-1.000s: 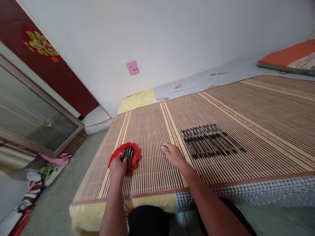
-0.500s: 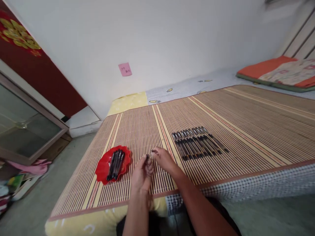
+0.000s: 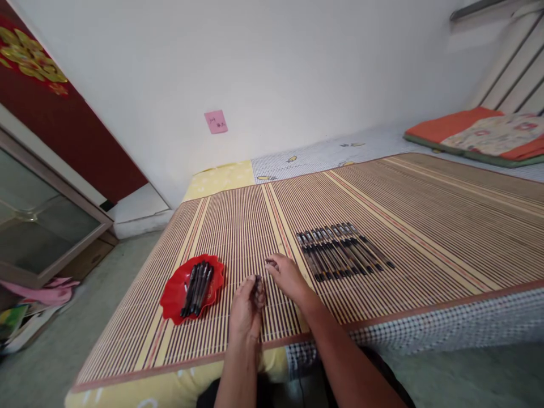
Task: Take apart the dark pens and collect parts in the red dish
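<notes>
My left hand (image 3: 246,306) is closed around a dark pen (image 3: 257,286) whose end sticks out past the fingers, just above the striped bamboo mat (image 3: 382,198). My right hand (image 3: 288,276) is beside it, its fingertips pinched on something small and dark that I cannot make out. A red plate (image 3: 174,297) with several dark pens (image 3: 196,288) lies to the left of my left hand. A neat row of several dark pens (image 3: 344,252) lies on the mat to the right of my right hand.
The mat covers a bed with a yellow sheet (image 3: 216,175) and a checked sheet (image 3: 425,328). An orange cushion (image 3: 476,130) lies at the far right. A glass-fronted cabinet (image 3: 38,221) and clutter on the floor (image 3: 29,306) are at the left. A pink note (image 3: 216,122) is on the wall.
My left hand has left the red plate with a pen and moved right to meet my right hand. The view has shifted right and down.
</notes>
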`<state>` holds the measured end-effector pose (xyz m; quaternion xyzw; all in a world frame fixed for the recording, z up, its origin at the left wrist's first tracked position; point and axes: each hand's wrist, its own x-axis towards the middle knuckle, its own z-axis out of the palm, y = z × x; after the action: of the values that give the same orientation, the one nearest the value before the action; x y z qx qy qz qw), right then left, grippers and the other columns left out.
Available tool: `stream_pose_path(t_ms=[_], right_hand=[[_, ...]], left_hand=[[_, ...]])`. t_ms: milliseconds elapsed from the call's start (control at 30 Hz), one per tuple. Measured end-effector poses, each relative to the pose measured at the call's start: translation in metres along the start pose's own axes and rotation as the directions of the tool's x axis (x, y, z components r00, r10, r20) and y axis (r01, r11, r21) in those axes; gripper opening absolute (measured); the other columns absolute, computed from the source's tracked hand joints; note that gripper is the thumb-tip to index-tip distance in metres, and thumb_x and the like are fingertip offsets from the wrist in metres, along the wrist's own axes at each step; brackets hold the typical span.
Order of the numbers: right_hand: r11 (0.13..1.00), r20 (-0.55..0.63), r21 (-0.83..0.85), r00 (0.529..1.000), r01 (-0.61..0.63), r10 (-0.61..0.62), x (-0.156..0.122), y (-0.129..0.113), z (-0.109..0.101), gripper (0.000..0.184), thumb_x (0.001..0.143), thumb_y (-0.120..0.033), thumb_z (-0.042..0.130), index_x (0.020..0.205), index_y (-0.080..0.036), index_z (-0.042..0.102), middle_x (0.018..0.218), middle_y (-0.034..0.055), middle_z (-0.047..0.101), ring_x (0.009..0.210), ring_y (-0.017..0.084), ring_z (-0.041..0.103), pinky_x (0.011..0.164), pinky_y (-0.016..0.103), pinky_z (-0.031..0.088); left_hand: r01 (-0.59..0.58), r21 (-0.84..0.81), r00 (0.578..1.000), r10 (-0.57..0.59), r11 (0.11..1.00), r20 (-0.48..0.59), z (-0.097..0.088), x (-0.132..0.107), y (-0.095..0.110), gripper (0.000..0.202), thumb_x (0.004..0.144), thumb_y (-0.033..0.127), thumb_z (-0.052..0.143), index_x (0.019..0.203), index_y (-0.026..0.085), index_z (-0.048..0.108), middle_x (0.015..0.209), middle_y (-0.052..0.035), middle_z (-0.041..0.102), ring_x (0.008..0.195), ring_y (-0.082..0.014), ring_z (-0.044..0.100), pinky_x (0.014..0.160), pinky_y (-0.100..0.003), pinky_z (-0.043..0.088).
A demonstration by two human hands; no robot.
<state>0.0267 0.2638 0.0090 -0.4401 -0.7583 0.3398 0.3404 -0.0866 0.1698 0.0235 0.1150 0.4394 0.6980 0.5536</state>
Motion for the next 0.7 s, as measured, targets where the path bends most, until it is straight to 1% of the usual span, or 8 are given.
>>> stream_pose_path(t_ms=[100,200,300,400,500,600,700], right_hand=[[0.985,-0.111,-0.125,0.988,-0.120,0.106,0.001,0.009,-0.025,0.023,0.095,-0.018,0.055,0.110,-0.017,0.072,0.114,0.0158,0.072,0.102,0.026,0.070,0.091,0.036,0.051],[0.936,-0.212,-0.240,0.955,-0.258,0.209,0.001,0.021,-0.052,0.030,0.096,-0.013,0.047,0.114,-0.011,0.072,0.116,0.0239,0.069,0.104,0.032,0.069,0.091,0.040,0.049],[0.880,-0.249,-0.319,0.927,-0.352,0.281,-0.002,0.029,-0.070,0.035,0.095,-0.008,0.044,0.117,-0.007,0.071,0.117,0.0268,0.068,0.105,0.033,0.069,0.089,0.039,0.048],[0.834,-0.238,-0.376,0.912,-0.404,0.335,-0.004,0.030,-0.077,0.034,0.094,-0.007,0.046,0.114,-0.008,0.074,0.115,0.0241,0.070,0.100,0.031,0.071,0.083,0.035,0.048],[0.801,-0.217,-0.421,0.905,-0.425,0.366,-0.005,0.027,-0.078,0.032,0.096,-0.010,0.046,0.110,-0.011,0.076,0.112,0.0205,0.072,0.095,0.029,0.072,0.079,0.033,0.047],[0.780,-0.195,-0.454,0.902,-0.431,0.385,-0.005,0.024,-0.078,0.031,0.096,-0.012,0.047,0.108,-0.012,0.076,0.110,0.0183,0.073,0.096,0.027,0.072,0.078,0.031,0.046],[0.762,-0.176,-0.479,0.899,-0.435,0.402,-0.005,0.023,-0.078,0.029,0.096,-0.013,0.048,0.105,-0.012,0.076,0.109,0.0181,0.074,0.098,0.026,0.072,0.079,0.030,0.045]], left_hand=[[0.013,0.001,1.000,-0.013,1.000,-0.006,-0.004,-0.001,0.000,0.034,0.067,0.027,0.088,0.078,0.015,0.059,0.065,0.0029,0.060,0.049,-0.0055,0.050,0.042,-0.016,0.032],[0.013,-0.005,1.000,-0.013,1.000,-0.015,-0.006,-0.001,0.000,0.035,0.066,0.028,0.089,0.079,0.015,0.059,0.066,0.0026,0.061,0.049,-0.0053,0.050,0.041,-0.016,0.032],[0.007,-0.007,1.000,-0.007,1.000,-0.022,-0.004,0.000,-0.003,0.037,0.063,0.029,0.090,0.079,0.014,0.060,0.064,0.0028,0.061,0.048,-0.0053,0.049,0.041,-0.016,0.033],[0.009,-0.008,0.999,-0.009,1.000,-0.031,-0.002,0.000,-0.006,0.037,0.062,0.029,0.090,0.078,0.014,0.061,0.063,0.0023,0.061,0.048,-0.0051,0.049,0.040,-0.015,0.032],[0.017,-0.014,0.998,-0.018,1.000,-0.053,-0.001,0.000,-0.008,0.038,0.059,0.028,0.091,0.078,0.013,0.062,0.063,0.0018,0.062,0.047,-0.0046,0.049,0.040,-0.014,0.031],[0.026,-0.021,0.998,-0.028,0.999,-0.053,-0.002,0.001,-0.008,0.037,0.059,0.026,0.091,0.078,0.013,0.062,0.063,0.0015,0.062,0.046,-0.0046,0.049,0.039,-0.014,0.031],[0.028,-0.036,0.998,-0.030,0.999,-0.053,-0.002,0.001,-0.009,0.035,0.061,0.025,0.090,0.077,0.014,0.061,0.063,0.0017,0.062,0.047,-0.0051,0.049,0.039,-0.014,0.032]])
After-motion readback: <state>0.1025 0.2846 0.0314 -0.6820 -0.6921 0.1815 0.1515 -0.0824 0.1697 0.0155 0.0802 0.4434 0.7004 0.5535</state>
